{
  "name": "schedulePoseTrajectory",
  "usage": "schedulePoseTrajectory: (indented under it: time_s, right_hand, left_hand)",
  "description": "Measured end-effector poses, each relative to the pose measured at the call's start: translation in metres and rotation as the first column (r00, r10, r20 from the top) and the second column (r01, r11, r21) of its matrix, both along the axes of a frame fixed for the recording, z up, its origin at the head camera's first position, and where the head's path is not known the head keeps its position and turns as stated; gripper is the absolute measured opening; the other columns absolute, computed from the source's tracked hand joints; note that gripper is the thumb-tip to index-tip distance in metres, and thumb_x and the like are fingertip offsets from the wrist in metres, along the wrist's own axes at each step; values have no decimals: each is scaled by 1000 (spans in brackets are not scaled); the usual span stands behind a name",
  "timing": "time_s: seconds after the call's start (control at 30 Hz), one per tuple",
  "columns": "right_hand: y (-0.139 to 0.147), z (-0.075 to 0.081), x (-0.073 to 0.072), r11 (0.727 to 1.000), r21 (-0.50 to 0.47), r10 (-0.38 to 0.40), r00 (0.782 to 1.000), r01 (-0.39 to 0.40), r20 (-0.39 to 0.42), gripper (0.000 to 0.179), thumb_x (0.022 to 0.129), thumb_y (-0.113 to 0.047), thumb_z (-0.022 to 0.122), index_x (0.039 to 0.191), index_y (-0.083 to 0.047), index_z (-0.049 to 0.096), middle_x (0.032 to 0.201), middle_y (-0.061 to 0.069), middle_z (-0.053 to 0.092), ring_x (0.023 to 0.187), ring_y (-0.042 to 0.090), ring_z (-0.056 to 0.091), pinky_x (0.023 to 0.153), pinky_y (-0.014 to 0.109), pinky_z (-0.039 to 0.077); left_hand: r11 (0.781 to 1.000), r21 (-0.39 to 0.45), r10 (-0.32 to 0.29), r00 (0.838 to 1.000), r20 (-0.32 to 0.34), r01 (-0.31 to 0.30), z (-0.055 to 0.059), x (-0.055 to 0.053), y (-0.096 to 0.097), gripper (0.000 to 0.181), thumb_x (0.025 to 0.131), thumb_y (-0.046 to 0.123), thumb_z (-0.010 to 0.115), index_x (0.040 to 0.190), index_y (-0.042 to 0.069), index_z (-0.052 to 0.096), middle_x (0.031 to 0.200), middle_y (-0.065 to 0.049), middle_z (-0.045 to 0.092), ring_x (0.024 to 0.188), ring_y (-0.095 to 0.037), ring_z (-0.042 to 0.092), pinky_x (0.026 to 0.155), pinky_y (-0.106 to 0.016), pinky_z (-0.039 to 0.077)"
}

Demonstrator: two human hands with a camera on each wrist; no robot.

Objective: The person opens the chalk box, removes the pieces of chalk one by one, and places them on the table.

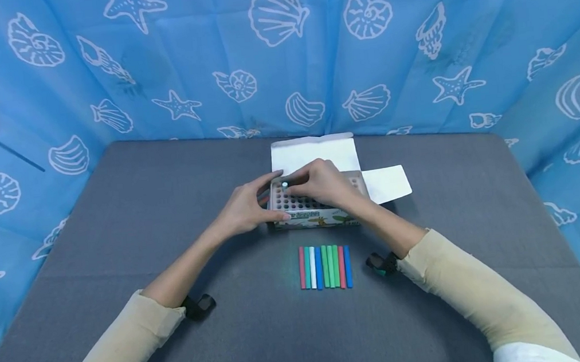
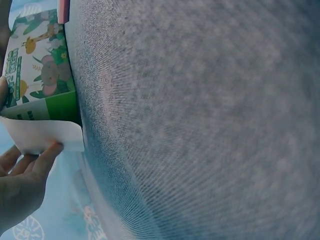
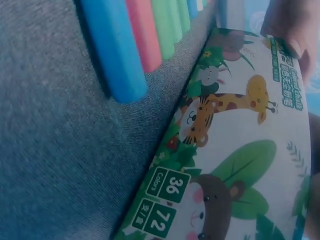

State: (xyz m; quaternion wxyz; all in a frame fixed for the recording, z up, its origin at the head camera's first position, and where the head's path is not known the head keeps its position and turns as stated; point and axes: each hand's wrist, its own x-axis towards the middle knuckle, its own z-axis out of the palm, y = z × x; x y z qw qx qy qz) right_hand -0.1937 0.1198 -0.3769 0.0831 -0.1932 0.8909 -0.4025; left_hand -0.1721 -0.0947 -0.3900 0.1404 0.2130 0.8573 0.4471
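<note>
A chalk box [image 1: 324, 219] with cartoon animals on its front stands with its white lid folded back and a holed tray inside. My left hand [image 1: 241, 209] grips its left end, thumb at the front edge and fingers at the back. The left wrist view shows those fingers behind a white side flap [image 2: 45, 134]. Over the tray's left part, my right hand [image 1: 321, 183] pinches an upright, pale-topped chalk stick [image 1: 285, 186]; its lower end is hidden. Nearer me lies a row of chalk sticks [image 1: 327, 267] in red, teal, white, blue and green.
Another white flap [image 1: 387, 184] sticks out at the box's right end. Grey cloth [image 1: 206, 171] covers the table. A blue shell-patterned curtain [image 1: 279, 61] hangs behind it and along both sides.
</note>
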Motion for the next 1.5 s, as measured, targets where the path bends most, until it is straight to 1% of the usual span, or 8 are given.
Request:
schedulePoseTrajectory:
  time_s: [0.07,0.23,0.43,0.7,0.9,1.2,1.4,1.5]
  right_hand:
    - [-2,-1,0,1000,11,-2,1000,2,-4,29,88,-24,79,112,-8,77,93,5,77,67,13,66,62,31,51]
    - [-5,-2,1,999,34,-19,1000,20,-22,26,88,-25,78,109,-9,78,89,4,77,59,13,62,57,29,48]
    - [-6,-2,3,998,58,1,998,3,-65,18,94,-22,71,105,-8,76,90,4,76,75,12,69,69,30,56]
    - [-5,-1,8,997,69,20,996,-15,-82,16,102,-22,58,108,-8,62,95,8,75,77,15,71,66,32,57]
    - [-2,0,11,1000,-10,10,998,-10,-68,16,104,-22,54,109,-7,56,96,11,75,82,18,73,69,33,59]
    - [0,1,15,994,-107,-19,982,-1,-190,15,102,-17,58,110,-5,55,94,11,75,82,18,73,71,31,60]
    - [3,-1,15,968,-251,-59,978,7,-201,14,101,-10,59,111,-1,54,99,16,72,83,24,74,70,27,60]
    - [6,0,15,954,-298,-94,972,26,-214,15,100,-8,60,111,0,55,101,18,71,82,27,74,70,28,60]
  left_hand:
    - [1000,-1,5,1000,0,-5,0,1,0,91,80,23,86,155,16,36,156,-15,35,138,-32,43,104,-37,47]
    - [1000,-7,7,1000,-6,-8,-1,1,-1,91,80,24,86,155,15,36,155,-16,37,138,-32,43,104,-37,47]
    - [1000,-1,17,1000,0,-17,-1,1,-1,91,79,24,86,155,14,36,155,-17,37,138,-33,43,104,-38,46]
    - [1000,20,8,1000,-8,-7,-1,2,-1,91,79,22,86,155,14,36,151,-15,43,139,-31,41,106,-36,45]
    - [1000,14,8,1000,-8,-8,-1,2,0,91,79,22,86,155,14,36,146,-15,47,139,-31,42,106,-36,45]
    - [1000,5,12,1000,-5,-12,0,1,2,92,79,22,86,155,13,35,146,-17,47,138,-34,43,105,-39,46]
    - [1000,-7,16,1000,-5,-16,-1,1,3,93,79,23,87,155,12,35,148,-18,45,138,-34,42,106,-38,44]
    - [1000,-9,12,1000,-7,-12,-1,0,3,93,78,23,87,155,12,35,149,-17,44,139,-34,42,107,-38,44]
